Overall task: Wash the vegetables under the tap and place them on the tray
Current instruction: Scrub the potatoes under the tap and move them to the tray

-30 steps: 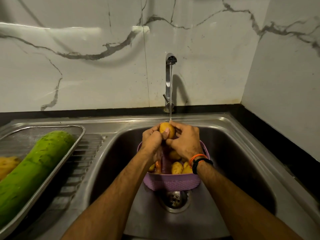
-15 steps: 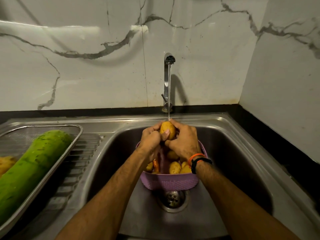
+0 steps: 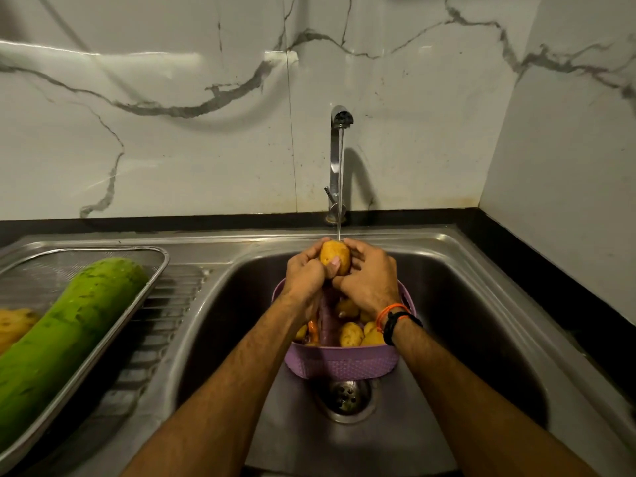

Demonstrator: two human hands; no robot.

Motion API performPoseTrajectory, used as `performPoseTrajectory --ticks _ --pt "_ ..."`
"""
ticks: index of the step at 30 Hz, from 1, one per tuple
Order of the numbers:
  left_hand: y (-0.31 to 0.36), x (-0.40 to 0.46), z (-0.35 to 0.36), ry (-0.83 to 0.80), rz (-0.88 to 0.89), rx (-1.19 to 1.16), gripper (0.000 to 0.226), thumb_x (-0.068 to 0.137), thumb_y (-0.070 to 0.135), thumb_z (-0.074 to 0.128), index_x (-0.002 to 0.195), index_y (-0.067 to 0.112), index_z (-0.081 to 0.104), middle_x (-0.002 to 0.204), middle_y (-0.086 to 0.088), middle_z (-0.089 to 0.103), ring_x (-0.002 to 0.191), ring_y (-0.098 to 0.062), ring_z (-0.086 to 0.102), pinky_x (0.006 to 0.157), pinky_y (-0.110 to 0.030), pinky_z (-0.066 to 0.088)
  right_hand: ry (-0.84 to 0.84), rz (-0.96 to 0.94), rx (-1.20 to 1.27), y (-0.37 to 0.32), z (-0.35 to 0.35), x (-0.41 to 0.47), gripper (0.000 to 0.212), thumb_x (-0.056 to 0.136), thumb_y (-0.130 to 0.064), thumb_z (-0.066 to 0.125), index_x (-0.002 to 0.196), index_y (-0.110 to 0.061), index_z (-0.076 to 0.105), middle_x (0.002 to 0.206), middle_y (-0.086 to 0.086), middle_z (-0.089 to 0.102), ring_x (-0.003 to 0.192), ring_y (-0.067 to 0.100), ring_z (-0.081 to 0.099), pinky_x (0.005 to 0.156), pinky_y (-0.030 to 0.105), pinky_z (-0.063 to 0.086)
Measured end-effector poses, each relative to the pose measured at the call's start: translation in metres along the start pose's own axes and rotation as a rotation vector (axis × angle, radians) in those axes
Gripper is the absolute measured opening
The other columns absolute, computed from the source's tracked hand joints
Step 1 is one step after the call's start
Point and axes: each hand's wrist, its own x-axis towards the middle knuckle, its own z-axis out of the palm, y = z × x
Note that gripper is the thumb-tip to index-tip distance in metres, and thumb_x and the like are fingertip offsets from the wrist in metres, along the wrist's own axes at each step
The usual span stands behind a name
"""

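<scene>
Potato upright, long axis near vertical, top under tap stream. I see left hand and right hand both curled round it, above purple basket in sink. Green gourd lies diagonal on tray, left.

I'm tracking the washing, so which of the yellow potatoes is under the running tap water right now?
The yellow potato gripped between the left hand and right hand, raised above the purple plastic basket; the other potatoes lie inside the basket.
</scene>
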Motion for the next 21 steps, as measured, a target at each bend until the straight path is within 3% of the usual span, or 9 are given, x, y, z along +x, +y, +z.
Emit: performPoseTrajectory --ticks 6,10,13,15,18,21 --pt "0.0011 -0.0032 0.0002 -0.024 -0.008 0.063 0.037 0.093 -0.008 0.055 0.125 0.009 0.061 0.113 -0.016 0.067 0.095 -0.024 0.067 0.061 -0.026 0.058 0.069 0.045 0.059 0.0022 -0.0013 0.0016 0.056 0.066 -0.007 0.085 0.119 -0.015 0.068 0.101 -0.004 0.070 0.088 0.002 0.064 0.068 0.004 0.049" --pt "-0.0033 -0.0044 -0.0015 0.003 0.019 0.117 0.018 0.089 0.002 0.066 0.101 0.015 0.070 0.094 -0.010 0.073 0.085 -0.020 0.071 0.058 -0.025 0.056 0.063 -0.034 -0.015 0.0042 -0.0008 -0.0012 0.058 0.073 0.005 0.075 0.124 -0.021 0.067 0.109 -0.006 0.070 0.101 0.007 0.065 0.076 0.006 0.049" --pt "-0.0053 -0.0037 -0.0040 0.044 0.063 0.153 0.012 0.088 0.001 0.066 0.089 0.012 0.070 0.082 -0.006 0.076 0.082 -0.022 0.072 0.063 -0.027 0.058 0.049 -0.054 -0.022 0.0018 -0.0004 -0.0025 0.063 0.071 0.008 0.073 0.126 -0.021 0.065 0.114 -0.003 0.070 0.105 0.010 0.065 0.086 0.018 0.055" --pt "-0.0038 -0.0037 -0.0064 0.013 0.048 0.092 0.010 0.091 0.001 0.062 0.091 0.007 0.070 0.082 -0.008 0.076 0.082 -0.022 0.072 0.062 -0.027 0.058 0.036 -0.021 0.040 0.0016 -0.0005 -0.0011 0.064 0.069 0.003 0.080 0.128 -0.018 0.064 0.117 -0.001 0.069 0.105 0.009 0.066 0.086 0.016 0.054" --pt "-0.0002 -0.0020 -0.0082 -0.043 -0.033 0.015 0.016 0.096 0.007 0.056 0.106 0.003 0.068 0.102 -0.018 0.073 0.096 -0.029 0.070 0.071 -0.034 0.058 0.036 -0.008 0.028 0.0017 0.0000 0.0010 0.063 0.068 -0.012 0.087 0.126 -0.023 0.066 0.117 -0.004 0.069 0.103 0.006 0.065 0.087 0.014 0.052" --pt "-0.0010 -0.0008 -0.0053 -0.066 -0.064 -0.034 0.018 0.096 0.010 0.056 0.109 0.003 0.066 0.103 -0.018 0.072 0.092 -0.025 0.071 0.077 -0.035 0.058 0.062 -0.020 -0.011 0.0006 -0.0012 -0.0017 0.063 0.071 -0.010 0.082 0.129 -0.025 0.063 0.122 -0.002 0.067 0.107 0.010 0.064 0.093 0.022 0.053"
